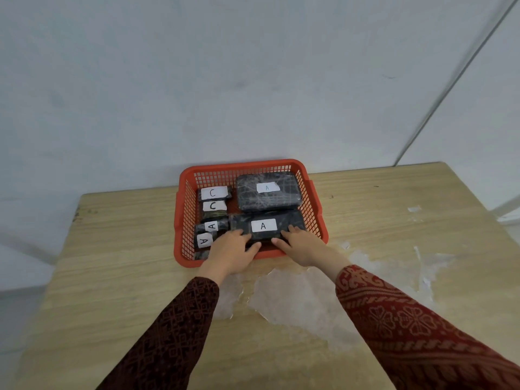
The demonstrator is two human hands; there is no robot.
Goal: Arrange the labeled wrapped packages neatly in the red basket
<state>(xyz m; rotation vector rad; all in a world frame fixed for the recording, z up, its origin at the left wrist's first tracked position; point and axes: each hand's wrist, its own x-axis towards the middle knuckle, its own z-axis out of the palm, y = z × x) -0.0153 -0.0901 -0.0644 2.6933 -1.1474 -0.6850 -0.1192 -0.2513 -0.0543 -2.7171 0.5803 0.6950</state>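
Note:
A red mesh basket stands at the back of the table and holds several black wrapped packages with white labels. A large package marked A lies at the back right. In front of it lies a long package marked A; my left hand grips its near left end and my right hand grips its near right end. Along the left wall sit two small packages marked C and two small ones marked A.
The wooden table has worn whitish patches in front of the basket. A pale wall rises just behind the basket. The table's left edge and far right corner are in view.

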